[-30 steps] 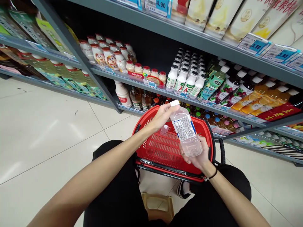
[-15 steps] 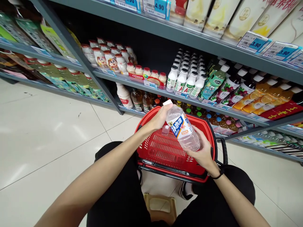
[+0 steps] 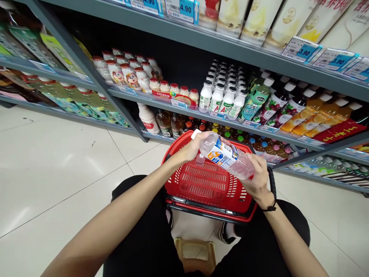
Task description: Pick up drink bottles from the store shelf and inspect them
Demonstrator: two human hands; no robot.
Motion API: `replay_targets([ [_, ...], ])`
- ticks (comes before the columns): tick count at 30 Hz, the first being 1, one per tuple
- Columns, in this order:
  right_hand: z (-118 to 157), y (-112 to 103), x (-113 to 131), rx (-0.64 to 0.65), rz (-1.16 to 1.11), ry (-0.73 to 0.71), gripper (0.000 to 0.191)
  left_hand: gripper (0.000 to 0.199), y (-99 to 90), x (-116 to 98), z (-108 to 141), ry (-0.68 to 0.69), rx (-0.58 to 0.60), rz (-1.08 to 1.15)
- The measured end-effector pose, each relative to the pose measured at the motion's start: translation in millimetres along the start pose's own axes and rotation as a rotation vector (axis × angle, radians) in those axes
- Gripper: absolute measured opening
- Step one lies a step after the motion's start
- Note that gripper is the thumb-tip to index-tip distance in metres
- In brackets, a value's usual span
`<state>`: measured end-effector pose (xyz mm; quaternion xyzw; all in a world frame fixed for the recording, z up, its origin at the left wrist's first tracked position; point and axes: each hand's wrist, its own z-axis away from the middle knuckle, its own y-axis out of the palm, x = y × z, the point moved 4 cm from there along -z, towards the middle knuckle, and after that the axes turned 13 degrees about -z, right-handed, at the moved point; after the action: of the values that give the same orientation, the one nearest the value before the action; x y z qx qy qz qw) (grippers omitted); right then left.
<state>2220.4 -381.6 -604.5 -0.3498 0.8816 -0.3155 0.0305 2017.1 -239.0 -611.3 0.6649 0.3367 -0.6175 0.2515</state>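
A clear plastic drink bottle (image 3: pixel 226 156) with a white cap and a blue, white and orange label lies tilted between my hands. My left hand (image 3: pixel 193 148) is closed around its neck, just below the cap. Its base end is gripped by my right hand (image 3: pixel 257 177), which wears a black band at the wrist. Below the bottle stands a red shopping basket (image 3: pixel 198 192) with a slotted floor. Inside it, partly hidden behind my left hand and the bottle, is a small pinkish bottle (image 3: pixel 200 158).
Shelves in front carry small white bottles (image 3: pixel 217 98), red-capped yogurt drinks (image 3: pixel 127 75) and orange juice bottles (image 3: pixel 313 115). A black basket handle (image 3: pixel 271 182) sticks out at the right. Between my legs is a tan stool (image 3: pixel 196 250) on the tiled floor (image 3: pixel 63 173).
The bottle has been turned about its length and tipped nearer to level, so another side of its label shows. My right hand has moved slightly right, its fingers now over the base end.
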Motion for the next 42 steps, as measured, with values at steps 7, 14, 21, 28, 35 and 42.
replay_targets([
  [7, 0.6, 5.6, 5.4, 0.037, -0.112, 0.074, 0.063, 0.058, -2.9, -5.2, 0.2, 0.038, 0.026, 0.108],
  [14, 16.8, 35.5, 0.4, 0.056, -0.713, 0.813, 0.073, 0.066, -7.9, -10.4, 0.7, 0.032, 0.056, 0.118],
  [21, 18.6, 58.3, 11.1, 0.083, -1.43, 1.134, 0.047, 0.065, -6.3, -4.2, -0.9, 0.022, 0.027, 0.108],
  [28, 14.1, 62.3, 16.9, 0.11, -1.474, 1.175, 0.049, 0.05, -7.9, 1.9, -4.5, 0.019, 0.029, 0.027],
  [35, 34.2, 77.9, 13.0, 0.34, -1.27, 1.162, 0.064, 0.06, -22.7, 0.5, -0.7, 0.007, 0.148, -0.465],
  [42, 33.3, 80.9, -6.5, 0.981, -0.386, 0.791, 0.083, 0.053, -15.6, 21.4, 9.7, -0.169, 0.311, -0.415],
])
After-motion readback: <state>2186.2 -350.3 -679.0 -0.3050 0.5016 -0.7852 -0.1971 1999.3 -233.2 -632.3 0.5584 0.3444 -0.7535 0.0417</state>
